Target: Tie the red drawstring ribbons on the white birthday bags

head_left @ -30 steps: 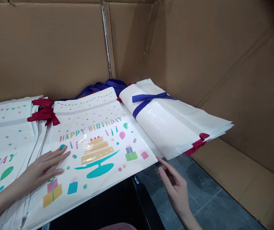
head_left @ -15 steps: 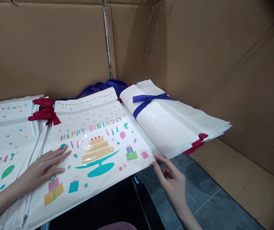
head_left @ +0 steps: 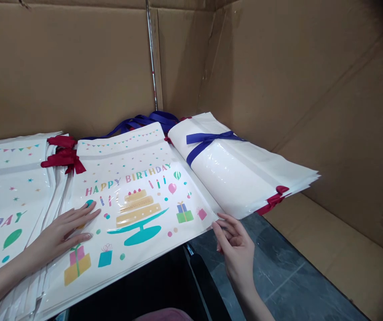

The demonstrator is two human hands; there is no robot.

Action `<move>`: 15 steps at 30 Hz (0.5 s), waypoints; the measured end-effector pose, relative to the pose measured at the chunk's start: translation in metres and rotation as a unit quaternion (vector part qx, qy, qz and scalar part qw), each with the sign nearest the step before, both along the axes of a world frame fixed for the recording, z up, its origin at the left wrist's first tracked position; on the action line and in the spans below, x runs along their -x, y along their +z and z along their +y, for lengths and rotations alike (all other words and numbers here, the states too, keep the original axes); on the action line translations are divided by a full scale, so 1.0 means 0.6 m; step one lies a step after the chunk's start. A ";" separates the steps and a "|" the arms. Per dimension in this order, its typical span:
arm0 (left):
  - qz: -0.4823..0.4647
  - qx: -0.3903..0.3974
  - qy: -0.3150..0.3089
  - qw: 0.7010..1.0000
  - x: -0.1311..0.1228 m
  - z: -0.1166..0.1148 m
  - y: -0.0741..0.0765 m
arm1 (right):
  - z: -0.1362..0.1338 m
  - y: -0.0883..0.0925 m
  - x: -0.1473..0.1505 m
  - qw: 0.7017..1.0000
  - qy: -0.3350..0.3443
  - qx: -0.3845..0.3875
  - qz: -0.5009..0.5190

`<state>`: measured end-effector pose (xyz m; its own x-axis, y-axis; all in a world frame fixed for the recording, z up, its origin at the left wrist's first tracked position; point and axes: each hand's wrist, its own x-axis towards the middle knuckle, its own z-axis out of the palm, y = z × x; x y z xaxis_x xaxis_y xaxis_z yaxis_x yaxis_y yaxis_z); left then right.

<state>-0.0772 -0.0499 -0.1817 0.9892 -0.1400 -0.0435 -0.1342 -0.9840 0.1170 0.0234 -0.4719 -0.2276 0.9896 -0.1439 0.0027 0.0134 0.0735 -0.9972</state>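
Observation:
A glossy white sheet printed HAPPY BIRTHDAY (head_left: 141,154), with a cake on a teal stand, lies on top of a stack in front of me. My left hand (head_left: 62,229) rests flat on its left part, fingers stretched out. At the sheet's lower right corner my right hand (head_left: 236,247) pinches the edge between thumb and forefinger, its other fingers curled. How many layers are in the pinch cannot be made out. Right beside this stack lies a folded white bundle (head_left: 218,178), wrapped by a tied blue ribbon (head_left: 201,145).
Another stack of printed sheets (head_left: 7,187) is at the left, with red ribbon bows (head_left: 64,157) along its edge. Blue ribbons (head_left: 138,121) lie behind. Cardboard walls (head_left: 77,67) enclose the back and right. A black chair arm (head_left: 208,285) stands below, over a grey tiled floor (head_left: 278,267).
My right hand has shifted slightly left and up at the sheet's corner, its fingers closing in more. My left hand stays in place on the sheet.

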 end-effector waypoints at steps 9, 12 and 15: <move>0.009 0.002 -0.007 1.000 0.001 0.000 -0.002 | 0.011 -0.001 0.003 0.999 -0.018 -0.020 -0.029; 0.003 0.007 -0.008 1.000 0.000 -0.002 0.000 | 0.014 0.001 0.005 0.999 -0.023 -0.006 -0.045; 0.004 0.007 -0.007 1.000 -0.001 -0.002 0.000 | 0.014 0.004 0.006 0.999 -0.015 0.019 -0.045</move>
